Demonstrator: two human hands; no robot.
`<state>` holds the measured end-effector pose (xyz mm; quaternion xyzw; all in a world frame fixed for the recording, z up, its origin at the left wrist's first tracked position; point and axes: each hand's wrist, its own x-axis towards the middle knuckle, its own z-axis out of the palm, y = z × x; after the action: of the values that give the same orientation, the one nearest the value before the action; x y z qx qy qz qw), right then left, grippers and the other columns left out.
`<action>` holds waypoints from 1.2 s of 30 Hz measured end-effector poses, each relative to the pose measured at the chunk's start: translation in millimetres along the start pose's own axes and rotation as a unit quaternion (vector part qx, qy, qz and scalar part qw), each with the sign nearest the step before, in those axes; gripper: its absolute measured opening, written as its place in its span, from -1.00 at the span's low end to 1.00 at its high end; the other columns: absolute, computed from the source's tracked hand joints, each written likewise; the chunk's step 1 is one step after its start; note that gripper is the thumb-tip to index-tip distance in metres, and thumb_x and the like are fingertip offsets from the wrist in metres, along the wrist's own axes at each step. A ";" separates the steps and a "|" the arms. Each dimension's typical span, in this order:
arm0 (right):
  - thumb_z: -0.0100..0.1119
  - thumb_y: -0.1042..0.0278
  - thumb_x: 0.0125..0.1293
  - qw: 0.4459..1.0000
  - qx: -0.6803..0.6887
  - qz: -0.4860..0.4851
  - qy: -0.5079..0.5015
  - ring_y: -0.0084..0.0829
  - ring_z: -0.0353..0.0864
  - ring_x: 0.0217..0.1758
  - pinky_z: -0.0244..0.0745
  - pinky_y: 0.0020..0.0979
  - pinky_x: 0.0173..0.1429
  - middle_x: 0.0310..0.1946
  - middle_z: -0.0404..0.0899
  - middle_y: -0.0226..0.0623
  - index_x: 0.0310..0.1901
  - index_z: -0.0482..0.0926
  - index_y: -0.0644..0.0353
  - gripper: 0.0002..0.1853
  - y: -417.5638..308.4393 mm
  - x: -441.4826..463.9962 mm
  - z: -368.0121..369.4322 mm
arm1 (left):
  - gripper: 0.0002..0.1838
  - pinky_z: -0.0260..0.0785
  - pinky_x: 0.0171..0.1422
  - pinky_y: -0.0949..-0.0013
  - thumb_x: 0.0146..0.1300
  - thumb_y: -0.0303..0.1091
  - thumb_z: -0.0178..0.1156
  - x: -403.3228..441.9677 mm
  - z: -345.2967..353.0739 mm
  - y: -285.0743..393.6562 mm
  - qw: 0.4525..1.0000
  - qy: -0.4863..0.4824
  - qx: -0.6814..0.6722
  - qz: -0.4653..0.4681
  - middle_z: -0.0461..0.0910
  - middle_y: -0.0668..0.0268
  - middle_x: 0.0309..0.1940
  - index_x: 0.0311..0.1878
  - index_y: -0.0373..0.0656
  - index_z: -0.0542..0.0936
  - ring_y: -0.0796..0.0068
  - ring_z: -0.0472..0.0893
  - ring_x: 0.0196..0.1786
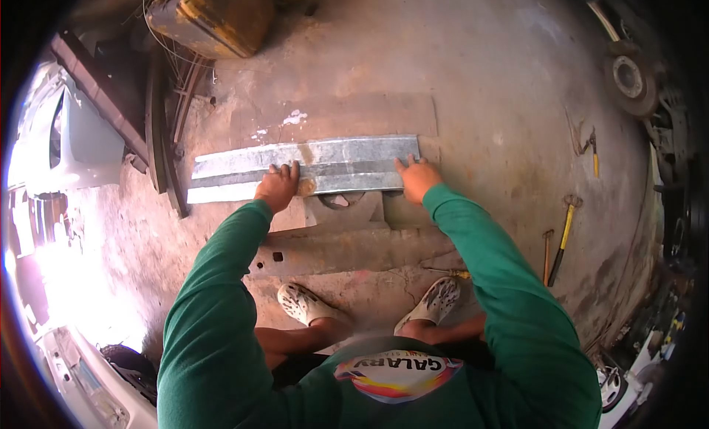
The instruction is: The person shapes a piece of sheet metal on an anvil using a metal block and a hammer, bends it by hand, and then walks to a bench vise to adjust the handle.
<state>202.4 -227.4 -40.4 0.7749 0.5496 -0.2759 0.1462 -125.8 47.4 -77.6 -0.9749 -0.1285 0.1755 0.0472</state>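
Note:
A long bent sheet-metal strip [354, 150], silvery with a darker grey band along its length, lies crosswise in front of me. My left hand [278, 187] is closed over its near edge, left of the middle, with the fingers bent on top. At the right end my right hand [419, 176] grips the strip, two fingers apart on its upper face. Both thumbs are hard to see. Beneath the strip's near edge is a rusty metal piece [347, 213] with a curved cutout, beside a long rusty beam [354, 250] close to my feet.
Two hammers, one yellow-handled [565, 237] and one wooden-handled [547, 258], lie to the right. Farther up are pliers-like tools [595, 154] and a wheel hub [629, 77]. A rusty yellow container [214, 19] stands at the back left, near metal beams [100, 93]. A flat brown sheet [354, 113] lies beyond the strip.

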 end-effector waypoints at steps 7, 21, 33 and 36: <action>0.38 0.36 0.39 0.999 -0.028 0.007 -0.021 0.25 0.45 0.60 0.52 -0.02 0.60 0.71 0.21 0.23 0.78 0.12 0.03 -0.02 -8.1 -2.9 -15.2 | -0.33 0.75 -0.04 0.01 0.53 -0.28 0.16 6.3 -1.9 -1.0 0.999 0.009 0.037 -0.002 0.71 -0.11 0.00 0.62 -0.38 0.35 -0.34 0.78 0.13; 0.29 0.64 0.31 0.996 -0.015 -0.071 0.053 0.22 0.45 0.57 0.60 -0.02 0.53 0.74 0.20 0.01 0.74 0.21 -0.05 -0.04 25.4 -10.6 -6.3 | -0.24 0.67 -0.03 0.00 0.38 -0.25 0.36 -13.5 -48.6 7.2 0.982 -0.162 -0.079 0.050 0.81 -0.03 -0.15 0.51 -0.53 0.38 -0.03 0.83 -0.08; 0.47 0.53 0.20 0.965 0.244 -0.012 0.093 0.17 0.46 0.58 0.56 -0.05 0.55 0.69 0.18 -0.01 0.78 0.07 -0.06 0.13 53.4 -5.2 -1.7 | -0.05 0.69 0.18 0.00 0.09 -0.30 0.49 -6.0 -70.4 -15.8 0.977 -0.180 -0.113 -0.033 0.83 -0.03 -0.03 0.64 0.07 0.44 -0.08 0.80 0.12; 0.58 0.47 0.17 0.963 0.261 -0.040 0.058 0.14 0.44 0.60 0.53 -0.08 0.58 0.68 0.19 -0.02 0.74 0.21 -0.06 0.10 59.4 -1.1 -0.6 | -0.03 0.68 0.21 -0.02 0.10 -0.26 0.49 -1.1 -71.3 -20.8 0.979 -0.180 -0.084 -0.047 0.82 -0.03 0.00 0.67 0.14 0.43 -0.05 0.80 0.12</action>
<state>257.7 -248.9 -43.8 0.7783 0.4965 -0.3698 -0.1047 -106.5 63.7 -7.8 -0.9209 -0.1944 0.3339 -0.0506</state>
